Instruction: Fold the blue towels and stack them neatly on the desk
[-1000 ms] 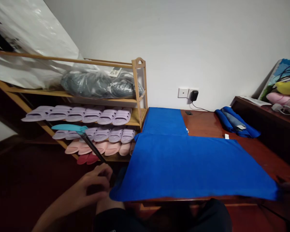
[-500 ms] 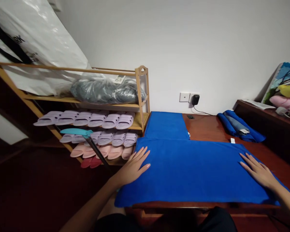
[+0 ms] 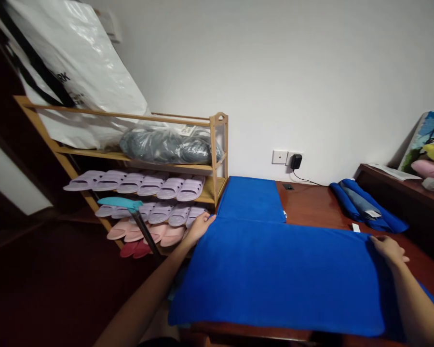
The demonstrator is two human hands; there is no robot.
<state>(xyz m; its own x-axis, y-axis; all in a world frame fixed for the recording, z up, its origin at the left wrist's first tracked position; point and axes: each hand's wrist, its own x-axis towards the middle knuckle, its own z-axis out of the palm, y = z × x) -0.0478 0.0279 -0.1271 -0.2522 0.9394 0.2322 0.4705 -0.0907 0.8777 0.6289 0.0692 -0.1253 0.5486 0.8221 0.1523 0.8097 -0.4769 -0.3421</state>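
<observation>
A wide blue cloth (image 3: 282, 274) lies over the front of the reddish-brown table (image 3: 304, 205), its near edge hanging at the table's front. My left hand (image 3: 201, 226) pinches its far left corner, and my right hand (image 3: 388, 248) pinches its far right corner. Behind it, a folded blue cloth (image 3: 252, 197) lies against the wall. A white tag (image 3: 355, 227) shows at the far edge of the wide cloth, left of my right hand.
Left of the table stands a wooden rack (image 3: 219, 159) with slippers (image 3: 152, 185) and a white bag (image 3: 90, 72). A turquoise-topped pole (image 3: 119, 203) is before it. Rolled blue cloths (image 3: 369, 207) lie at the back right, near a charger (image 3: 295, 161).
Both hands have gone from lying flat with fingers spread on the cloth to pinching its far corners. The camera view has shifted slightly.
</observation>
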